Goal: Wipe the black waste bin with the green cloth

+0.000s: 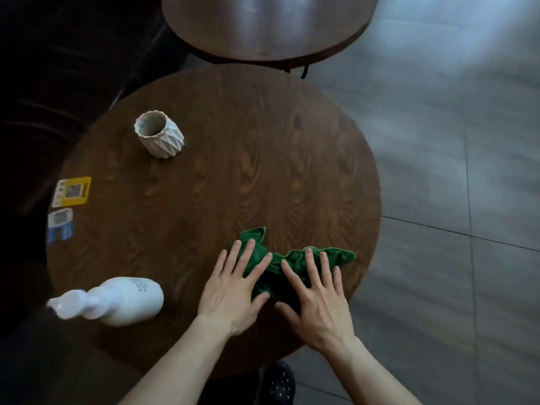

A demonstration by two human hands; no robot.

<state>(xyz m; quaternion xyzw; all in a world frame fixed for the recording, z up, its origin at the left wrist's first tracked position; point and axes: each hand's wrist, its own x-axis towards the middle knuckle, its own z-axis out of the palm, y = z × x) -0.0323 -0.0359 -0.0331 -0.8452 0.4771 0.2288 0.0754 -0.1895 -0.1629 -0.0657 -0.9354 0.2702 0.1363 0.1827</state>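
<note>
A crumpled green cloth [287,266] lies on the near right part of a round brown wooden table [263,159]. My left hand [236,290] rests flat on the cloth's left part with its fingers spread. Pressing on the cloth's right part is my right hand [317,299], fingers also spread. Neither hand grips the cloth. No black waste bin is in view.
A white spray bottle [122,299] lies on its side at the table's near left. A white faceted cup [159,137] stands at the far left. Stickers [71,191] sit on the left edge. A second round table [268,24] stands behind; grey tiled floor [453,171] is to the right.
</note>
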